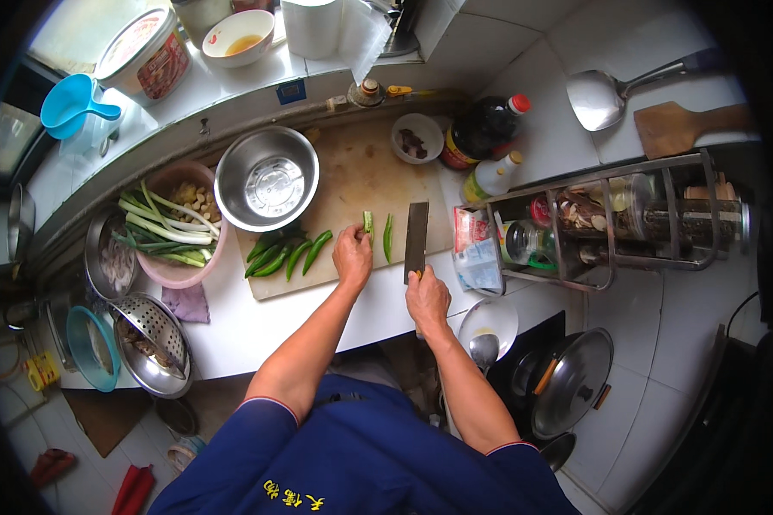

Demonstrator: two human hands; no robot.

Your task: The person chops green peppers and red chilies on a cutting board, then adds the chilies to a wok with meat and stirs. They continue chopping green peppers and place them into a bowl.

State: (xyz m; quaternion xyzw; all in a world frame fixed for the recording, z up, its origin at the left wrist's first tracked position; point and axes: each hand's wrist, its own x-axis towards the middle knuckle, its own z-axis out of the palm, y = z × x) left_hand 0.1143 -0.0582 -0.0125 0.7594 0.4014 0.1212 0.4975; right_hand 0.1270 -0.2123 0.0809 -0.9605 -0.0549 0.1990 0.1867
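Note:
My left hand (353, 256) is on the cutting board (354, 174), its fingertips at a split piece of green pepper (368, 225) with the pale inside showing. Another slender green pepper piece (388, 238) lies just to the right of it. In my right hand (428, 297) is the handle of a cleaver (416, 237), whose dark, broad blade points away from me over the board's right part. Several whole green peppers (299, 259) lie at the board's left front. Behind them a steel bowl (267, 178) stands on the board's left side.
Left of the board is a pink basin (179, 277) of scallions and a perforated steel colander (151, 322). A small white bowl (417, 138), a dark sauce bottle (480, 132) and a metal rack (602, 225) of jars stand to the right. A lidded pan (573, 386) is at lower right.

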